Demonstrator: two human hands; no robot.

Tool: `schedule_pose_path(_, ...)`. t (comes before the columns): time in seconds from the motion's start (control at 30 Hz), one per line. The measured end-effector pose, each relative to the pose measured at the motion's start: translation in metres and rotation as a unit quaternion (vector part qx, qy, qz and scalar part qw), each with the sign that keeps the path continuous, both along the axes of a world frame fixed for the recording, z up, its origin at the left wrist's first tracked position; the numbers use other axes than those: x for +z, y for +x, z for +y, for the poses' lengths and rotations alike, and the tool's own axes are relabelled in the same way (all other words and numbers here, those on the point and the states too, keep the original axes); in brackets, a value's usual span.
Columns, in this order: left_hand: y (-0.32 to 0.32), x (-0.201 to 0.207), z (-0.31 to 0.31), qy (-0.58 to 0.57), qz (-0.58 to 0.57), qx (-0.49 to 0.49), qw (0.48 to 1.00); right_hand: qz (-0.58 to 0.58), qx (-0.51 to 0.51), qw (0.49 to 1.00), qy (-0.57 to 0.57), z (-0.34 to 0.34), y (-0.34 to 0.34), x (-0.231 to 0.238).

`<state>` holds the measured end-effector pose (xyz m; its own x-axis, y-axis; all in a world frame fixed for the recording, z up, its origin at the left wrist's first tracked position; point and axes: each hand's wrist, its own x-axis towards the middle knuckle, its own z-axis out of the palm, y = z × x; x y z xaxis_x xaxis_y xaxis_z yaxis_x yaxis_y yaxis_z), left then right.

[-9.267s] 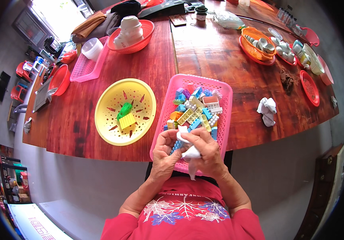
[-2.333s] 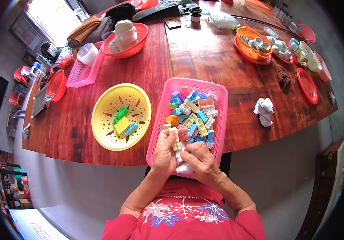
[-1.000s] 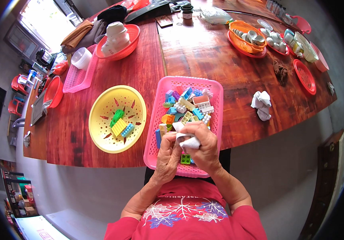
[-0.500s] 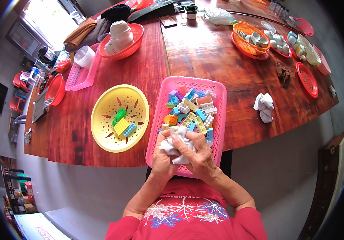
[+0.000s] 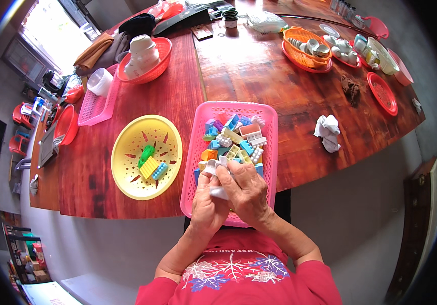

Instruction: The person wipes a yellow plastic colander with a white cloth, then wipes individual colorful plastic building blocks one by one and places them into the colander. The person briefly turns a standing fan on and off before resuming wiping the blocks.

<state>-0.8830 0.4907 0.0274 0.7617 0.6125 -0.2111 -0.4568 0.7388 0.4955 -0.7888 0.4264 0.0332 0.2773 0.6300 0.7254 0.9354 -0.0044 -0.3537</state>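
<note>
Over the near half of a pink basket (image 5: 272, 152), both my hands are closed on a crumpled white cloth (image 5: 219, 192). My left hand (image 5: 205, 203) grips it from the left. The fingers of my right hand (image 5: 249, 195) press down on it from the right. Whether a toy block lies inside the cloth is hidden. Behind my hands, the basket holds many colourful toy building blocks (image 5: 234, 137). To the left, a yellow perforated colander (image 5: 122, 168) carries a green block (image 5: 147, 154), a yellow block (image 5: 149, 166) and a blue block (image 5: 160, 171).
A second crumpled white cloth (image 5: 327, 133) lies to the right on the wooden table (image 5: 249, 71). A pink basket (image 5: 91, 112) and a red basket with white bowls (image 5: 165, 53) stand back left. An orange basket with cups (image 5: 325, 63) and a red plate (image 5: 382, 94) are back right.
Both hands have closed in tighter around the cloth, and less of it shows. The view has shifted slightly. The blocks in the colander look unchanged.
</note>
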Motion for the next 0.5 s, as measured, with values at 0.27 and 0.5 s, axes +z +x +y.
schedule_pose_path(0.27,-0.006,-0.010,0.003,0.010,0.030,0.008,0.999,0.133,0.096,0.987,-0.006,-0.014,-0.009,-0.011)
schedule_pose_path(0.5,-0.007,-0.023,0.014,-0.007,0.019,0.005,1.000,0.338,0.225,0.913,-0.043,-0.028,0.000,-0.015)
